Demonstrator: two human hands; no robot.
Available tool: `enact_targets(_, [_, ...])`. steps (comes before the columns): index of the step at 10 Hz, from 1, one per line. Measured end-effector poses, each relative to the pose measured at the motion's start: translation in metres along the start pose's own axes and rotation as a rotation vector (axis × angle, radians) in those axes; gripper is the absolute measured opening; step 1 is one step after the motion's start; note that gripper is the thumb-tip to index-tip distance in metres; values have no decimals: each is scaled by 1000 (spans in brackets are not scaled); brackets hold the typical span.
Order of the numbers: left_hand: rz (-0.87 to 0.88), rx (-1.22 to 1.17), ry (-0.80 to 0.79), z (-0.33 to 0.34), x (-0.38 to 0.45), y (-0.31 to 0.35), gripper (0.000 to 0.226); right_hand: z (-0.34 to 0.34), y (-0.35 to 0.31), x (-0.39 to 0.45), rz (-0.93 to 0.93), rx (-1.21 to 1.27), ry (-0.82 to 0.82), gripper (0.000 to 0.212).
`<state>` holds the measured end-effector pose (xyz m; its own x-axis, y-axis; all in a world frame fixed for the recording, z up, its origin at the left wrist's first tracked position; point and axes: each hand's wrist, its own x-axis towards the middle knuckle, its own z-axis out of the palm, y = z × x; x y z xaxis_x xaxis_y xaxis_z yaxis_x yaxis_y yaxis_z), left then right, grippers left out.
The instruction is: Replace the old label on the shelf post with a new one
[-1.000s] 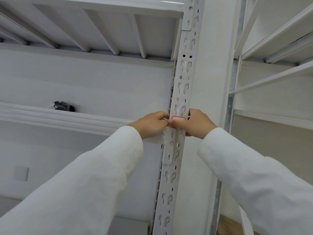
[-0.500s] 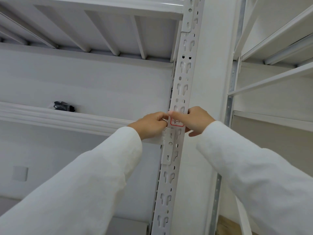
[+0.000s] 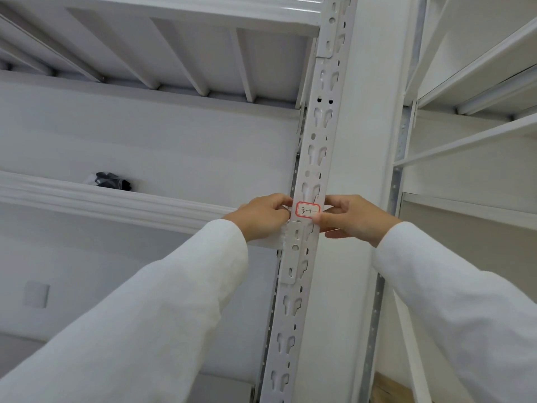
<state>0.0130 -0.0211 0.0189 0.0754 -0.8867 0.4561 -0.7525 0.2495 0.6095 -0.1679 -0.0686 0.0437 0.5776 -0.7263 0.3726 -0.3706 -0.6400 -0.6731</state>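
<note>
A white label with a red border and the handwritten mark "3-1" sits flat on the front of the grey slotted shelf post. My right hand is just right of the post. Its thumb tip rests on the label's lower right corner and its index finger lies by the upper right corner. My left hand is curled against the post's left edge, level with the label. A small pale scrap shows at its fingertips; what it is I cannot tell.
A white shelf beam runs left from the post, with a dark bundle lying on it. Another shelf deck hangs overhead. A second white rack stands to the right. A wall plate is at the lower left.
Both hands covered the label a second ago. They have drawn apart sideways, and the right index finger has lifted off the label's top, so the whole "3-1" label now shows.
</note>
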Motion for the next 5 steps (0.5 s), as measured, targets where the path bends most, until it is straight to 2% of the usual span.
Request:
enact_targets(1, [-1,-9,-7,-1,-1,-1,46,14,-6,3,41,-120,121,34])
enact_targets(2, [14,-20,-6,0,2,-4,42,31,-7,13,65,-181,306,50])
enact_targets(3, [32,-11,7,0,2,-5,54,22,-4,9,43,-18,137,39])
enact_targets(4, [52,6,9,2,1,-5,47,3,6,-3,71,101,23,38])
enact_targets(5, [76,14,32,2,1,-4,47,-11,19,-13,89,153,215,40])
